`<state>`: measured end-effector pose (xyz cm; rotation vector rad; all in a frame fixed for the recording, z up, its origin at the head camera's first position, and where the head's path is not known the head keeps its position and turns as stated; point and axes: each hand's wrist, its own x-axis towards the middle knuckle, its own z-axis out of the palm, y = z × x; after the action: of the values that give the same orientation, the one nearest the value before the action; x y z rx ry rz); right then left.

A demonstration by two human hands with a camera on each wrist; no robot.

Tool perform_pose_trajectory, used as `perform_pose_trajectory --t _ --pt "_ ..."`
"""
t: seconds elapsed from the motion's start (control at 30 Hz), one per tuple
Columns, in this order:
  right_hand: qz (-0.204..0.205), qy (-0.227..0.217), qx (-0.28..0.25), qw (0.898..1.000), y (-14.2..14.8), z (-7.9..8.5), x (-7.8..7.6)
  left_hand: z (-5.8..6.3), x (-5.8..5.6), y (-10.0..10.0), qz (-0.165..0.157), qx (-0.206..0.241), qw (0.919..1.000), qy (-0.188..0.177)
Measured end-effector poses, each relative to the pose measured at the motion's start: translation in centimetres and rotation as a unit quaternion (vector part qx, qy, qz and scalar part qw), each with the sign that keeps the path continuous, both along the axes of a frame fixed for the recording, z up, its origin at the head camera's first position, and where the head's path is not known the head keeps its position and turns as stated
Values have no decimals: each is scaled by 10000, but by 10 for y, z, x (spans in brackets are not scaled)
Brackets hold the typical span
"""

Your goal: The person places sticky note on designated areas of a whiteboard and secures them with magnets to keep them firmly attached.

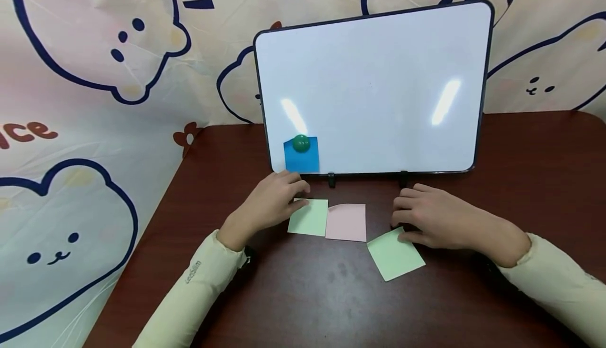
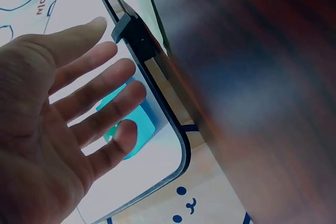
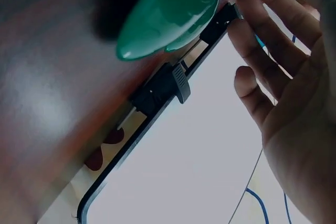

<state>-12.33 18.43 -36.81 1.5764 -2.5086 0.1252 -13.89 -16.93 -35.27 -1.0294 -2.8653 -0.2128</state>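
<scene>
My right hand (image 1: 431, 216) pinches a corner of a pale green sticky note (image 1: 396, 255) between thumb and index finger. That note is turned askew to its neighbours. A second green sticky note (image 1: 310, 219) lies on the table under the thumb tip of my left hand (image 1: 274, 200), whose fingers are relaxed. Between the two is a pink sticky note (image 1: 346, 223) with a lifted top edge. In the left wrist view the left hand (image 2: 79, 108) has spread, loosely bent fingers. Close to the right wrist lens, a large glossy green shape (image 3: 173, 9) partly overlaps the fingertips; its kind is unclear.
A whiteboard (image 1: 379, 90) stands on the dark wooden table (image 1: 331, 306), held by black clips (image 1: 331, 180). At its lower left a green round magnet (image 1: 301, 143) holds a blue sticky note (image 1: 302, 161). Behind hangs a cartoon-bear cloth (image 1: 94, 127).
</scene>
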Motion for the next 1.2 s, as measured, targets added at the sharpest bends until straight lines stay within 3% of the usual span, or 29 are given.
perform_pose_trajectory --t 0.2,0.43,0.83,1.2 --pt "-16 177 -136 9997 0 -3 -1 -3 1 -1 -16 -316 9995 -59" --pt "-371 544 -44 9978 -1 1 -2 -4 1 0 20 -609 9976 -314" --pt "23 36 -148 9999 0 -3 -2 -7 -1 1 -68 -738 9967 -326" --pt "-782 459 -75 9958 2 2 -5 -7 -1 2 -81 -732 9968 -303"
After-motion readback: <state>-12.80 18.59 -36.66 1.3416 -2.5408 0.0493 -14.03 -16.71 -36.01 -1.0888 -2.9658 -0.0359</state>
